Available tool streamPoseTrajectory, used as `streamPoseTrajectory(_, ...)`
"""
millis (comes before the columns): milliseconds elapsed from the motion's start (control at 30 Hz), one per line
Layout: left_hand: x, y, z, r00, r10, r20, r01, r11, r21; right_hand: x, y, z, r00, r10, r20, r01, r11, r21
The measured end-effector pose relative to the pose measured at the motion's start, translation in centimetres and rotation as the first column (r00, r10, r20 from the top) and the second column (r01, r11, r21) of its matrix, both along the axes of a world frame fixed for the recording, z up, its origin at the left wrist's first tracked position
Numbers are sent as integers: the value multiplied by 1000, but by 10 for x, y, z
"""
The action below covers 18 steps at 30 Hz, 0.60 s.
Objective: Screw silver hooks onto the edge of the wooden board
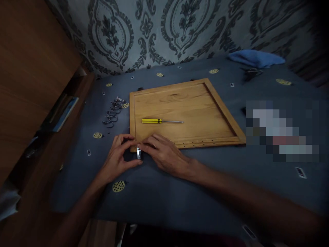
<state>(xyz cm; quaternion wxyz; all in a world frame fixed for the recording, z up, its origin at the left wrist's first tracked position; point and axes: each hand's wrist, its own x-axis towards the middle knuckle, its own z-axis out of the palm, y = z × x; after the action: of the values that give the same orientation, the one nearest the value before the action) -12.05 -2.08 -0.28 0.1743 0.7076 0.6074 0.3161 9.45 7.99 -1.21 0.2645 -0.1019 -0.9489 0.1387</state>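
At the near left corner of a wooden tray-like board (180,106) with a raised rim, a shiny curved metal hook (139,153) hangs at the front edge. My left hand (119,156) curls around that corner, fingers on the rim and thumb against the hook's lower end. From the other side, my right hand (163,151) pinches the hook's top against the rim; its fingertips partly hide where the two meet. A row of small dark holes runs along the front rim. On the board lies a screwdriver (152,120) with a yellow and black handle.
Several similar metal hooks (112,113) lie left of the board on the dark patterned cloth (164,195). A blue cloth (257,58) and a dark object (252,73) are at the far right. Wooden furniture (33,68) borders the left side. A blurred-out patch covers the right.
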Motion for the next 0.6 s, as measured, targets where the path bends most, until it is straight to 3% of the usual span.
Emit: streamPoseTrajectory(600, 2, 1, 1, 999, 36, 6, -36, 998, -48, 1, 4, -8, 995, 31, -92, -38, 996, -82)
